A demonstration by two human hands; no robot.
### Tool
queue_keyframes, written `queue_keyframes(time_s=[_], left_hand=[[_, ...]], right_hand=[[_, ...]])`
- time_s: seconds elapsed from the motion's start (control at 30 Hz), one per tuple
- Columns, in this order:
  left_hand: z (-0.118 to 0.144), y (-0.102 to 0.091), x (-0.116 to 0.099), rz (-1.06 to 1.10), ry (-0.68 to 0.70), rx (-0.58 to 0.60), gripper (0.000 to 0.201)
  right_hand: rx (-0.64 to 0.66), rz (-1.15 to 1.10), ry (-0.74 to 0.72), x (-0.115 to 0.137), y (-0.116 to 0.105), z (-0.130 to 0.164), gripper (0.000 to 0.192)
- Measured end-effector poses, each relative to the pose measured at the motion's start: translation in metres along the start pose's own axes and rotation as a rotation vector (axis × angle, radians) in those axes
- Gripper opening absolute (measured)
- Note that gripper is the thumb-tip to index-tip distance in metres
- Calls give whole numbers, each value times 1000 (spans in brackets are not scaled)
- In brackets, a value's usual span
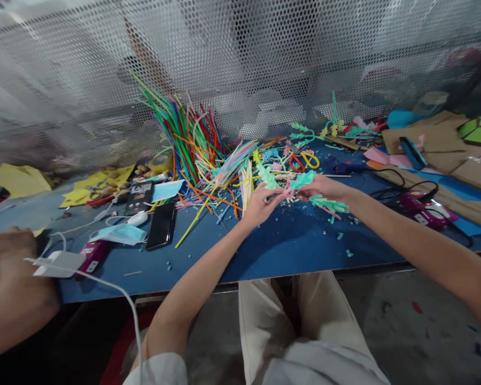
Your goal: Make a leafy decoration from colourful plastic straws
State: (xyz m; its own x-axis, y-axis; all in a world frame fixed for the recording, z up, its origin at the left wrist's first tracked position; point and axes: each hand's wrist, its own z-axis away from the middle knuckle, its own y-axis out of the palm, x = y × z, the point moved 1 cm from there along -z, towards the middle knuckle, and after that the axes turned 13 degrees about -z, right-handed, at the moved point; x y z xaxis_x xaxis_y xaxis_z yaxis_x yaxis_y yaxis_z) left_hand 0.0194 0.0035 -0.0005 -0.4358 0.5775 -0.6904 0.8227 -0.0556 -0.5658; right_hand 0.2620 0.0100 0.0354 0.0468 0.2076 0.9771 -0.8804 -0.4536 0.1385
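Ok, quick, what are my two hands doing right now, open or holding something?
Left hand: closed, pinching the green-and-pink craft piece.
Right hand: appears closed on the same piece, its grip partly hidden.

The fingertips of the right hand (323, 186) are partly hidden behind mint-green fuzzy stems (303, 179), so its grip cannot be judged. At the desk's (288, 251) left end, a co-worker's hand (12, 243) is cut by the picture's edge. Beyond the far edge, the perforated sheet (264, 53) covers blurred shapes, perhaps stored goods. Near the front edge, scraps (340, 236) are too small to name.
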Motion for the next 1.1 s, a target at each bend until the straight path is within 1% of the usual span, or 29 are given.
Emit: queue_keyframes(time_s=[0.13,0.3,0.43,0.5,0.57,0.67,0.8,0.87,0.97,1.03,1.1], left_hand=[[-1,-4,-5,-45,21,-2,34],[0,-4,-5,-140,81,-35,33],[-1,-2,0,-229,172,-73,35],[-1,-1,1,-272,211,-87,36],[0,0,2,-305,226,-96,36],[2,1,1,-325,201,-94,36],[5,2,-1,-272,123,-97,36],[5,2,0,-238,90,-100,37],[4,2,1,-231,58,-106,36],[4,2,1,-236,41,-125,34],[4,1,0,-231,29,-150,29]], right_hand=[[13,10,-20,3,1,-2,40],[37,57,-89,11,-4,9,33],[68,169,-106,26,-3,20,38],[98,281,-129,33,-2,25,41],[110,429,-184,36,0,28,41],[63,665,-302,30,3,27,36],[-92,990,-416,15,9,20,32],[-157,1080,-455,10,12,17,31],[-216,1163,-491,10,13,15,38],[-217,1218,-521,12,15,15,39],[-186,1283,-573,14,18,17,36]])
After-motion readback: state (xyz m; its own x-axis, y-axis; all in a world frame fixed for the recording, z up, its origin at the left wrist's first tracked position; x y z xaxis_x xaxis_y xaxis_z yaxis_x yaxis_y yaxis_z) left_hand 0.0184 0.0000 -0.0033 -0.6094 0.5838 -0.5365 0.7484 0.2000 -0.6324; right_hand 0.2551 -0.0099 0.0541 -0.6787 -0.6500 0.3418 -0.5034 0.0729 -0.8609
